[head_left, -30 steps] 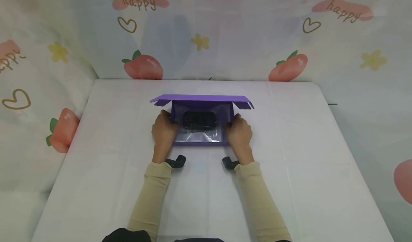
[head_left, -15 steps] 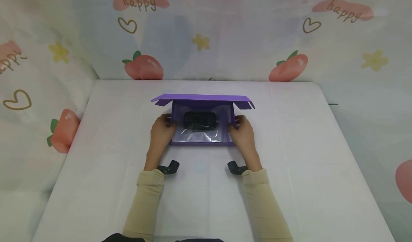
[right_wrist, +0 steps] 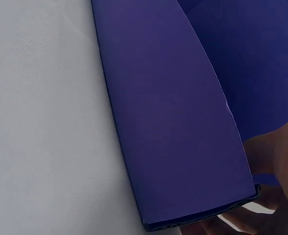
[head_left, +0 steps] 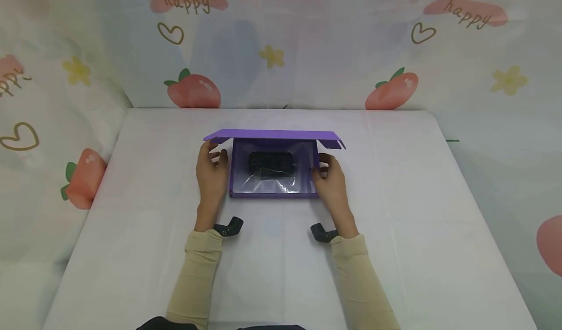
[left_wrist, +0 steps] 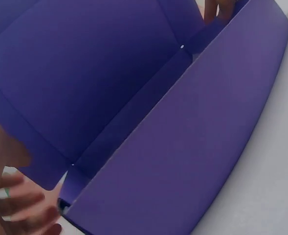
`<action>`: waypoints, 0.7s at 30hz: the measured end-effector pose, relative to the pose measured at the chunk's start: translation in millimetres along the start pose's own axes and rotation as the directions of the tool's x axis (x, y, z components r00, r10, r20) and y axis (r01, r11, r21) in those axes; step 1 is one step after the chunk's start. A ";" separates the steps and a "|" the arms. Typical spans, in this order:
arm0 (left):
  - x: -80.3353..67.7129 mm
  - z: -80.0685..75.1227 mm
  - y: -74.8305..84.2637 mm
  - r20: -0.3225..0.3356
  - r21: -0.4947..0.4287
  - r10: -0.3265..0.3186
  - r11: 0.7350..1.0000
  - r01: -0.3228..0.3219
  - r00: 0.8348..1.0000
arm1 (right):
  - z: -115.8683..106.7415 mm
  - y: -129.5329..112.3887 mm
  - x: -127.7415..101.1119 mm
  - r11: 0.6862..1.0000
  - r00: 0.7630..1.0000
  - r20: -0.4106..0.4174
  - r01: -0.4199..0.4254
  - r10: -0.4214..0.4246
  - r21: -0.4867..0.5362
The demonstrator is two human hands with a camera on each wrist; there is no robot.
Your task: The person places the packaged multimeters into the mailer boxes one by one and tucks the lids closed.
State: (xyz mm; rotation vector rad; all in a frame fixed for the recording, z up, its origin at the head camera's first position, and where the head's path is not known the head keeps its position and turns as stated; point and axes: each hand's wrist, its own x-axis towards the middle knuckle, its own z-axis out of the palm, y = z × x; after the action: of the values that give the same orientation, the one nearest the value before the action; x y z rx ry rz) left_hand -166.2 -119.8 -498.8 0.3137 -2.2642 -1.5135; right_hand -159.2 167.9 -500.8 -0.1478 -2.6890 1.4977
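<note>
1. Box (head_left: pixel 273 193) of purple card, open, set mid-table on the white cloth (head_left: pixel 417 213), a little toward the far edge.
2. Lid (head_left: pixel 272 134) raised at the back, seen nearly edge-on from the head camera, with small side flaps jutting out at both ends.
3. Inside, a dark gadget (head_left: pixel 272 165) wrapped in a clear plastic bag (head_left: pixel 268 186), lying toward the back of the tray; bag glinting near the front wall.
4. Left hand (head_left: pixel 211 173) just beside the box's left wall, fingers loosely spread and lifted toward the left flap of the lid; grip on the card not plain from above.
5. Left wrist view: purple panels (left_wrist: pixel 183 147) filling the frame, blurred fingers (left_wrist: pixel 26 210) at the lower left corner by a flap, nothing clearly pinched.
6. Right hand (head_left: pixel 330 176) against the box's right wall, fingers curled at the far corner under the right flap.
7. Right wrist view: side wall (right_wrist: pixel 173 127) running up the frame, fingers (right_wrist: pixel 276 161) touching the card at its end; cannot tell whether pinching or only pressing.
8. Beige sleeves (head_left: pixel 197 271) on both forearms, black wrist mounts (head_left: pixel 228 226) near the cuffs.
9. Backdrop of pale fabric (head_left: pixel 281 42) printed with peaches, hearts, flowers and the word "happy".
</note>
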 end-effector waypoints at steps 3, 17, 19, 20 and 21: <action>2.9 -3.0 1.8 -0.036 -0.008 0.068 0.998 -0.069 0.997 | 0.6 -0.1 -2.2 1.000 1.000 -0.010 0.010 -0.010 0.006; 21.8 0.7 10.8 -0.057 0.081 0.159 0.985 -0.154 0.986 | -2.4 1.4 -8.3 0.999 0.999 0.037 0.036 -0.037 0.017; 24.7 1.8 12.2 -0.063 0.085 0.164 0.984 -0.159 0.984 | -2.6 2.0 -8.9 0.999 0.998 0.043 0.051 -0.051 0.000; 26.3 2.5 12.4 -0.066 0.089 0.166 0.983 -0.159 0.984 | -2.7 2.3 -9.0 0.998 0.997 0.043 0.057 -0.057 -0.006; 27.8 3.1 13.0 -0.070 0.094 0.166 0.983 -0.160 0.984 | -2.9 2.6 -9.2 0.998 0.997 0.043 0.064 -0.064 -0.014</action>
State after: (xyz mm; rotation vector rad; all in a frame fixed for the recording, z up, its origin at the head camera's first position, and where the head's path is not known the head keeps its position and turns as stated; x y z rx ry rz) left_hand -192.1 -123.1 -482.3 0.2023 -2.2398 -1.3005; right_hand -149.6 170.7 -501.5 -0.0302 -2.7110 1.4793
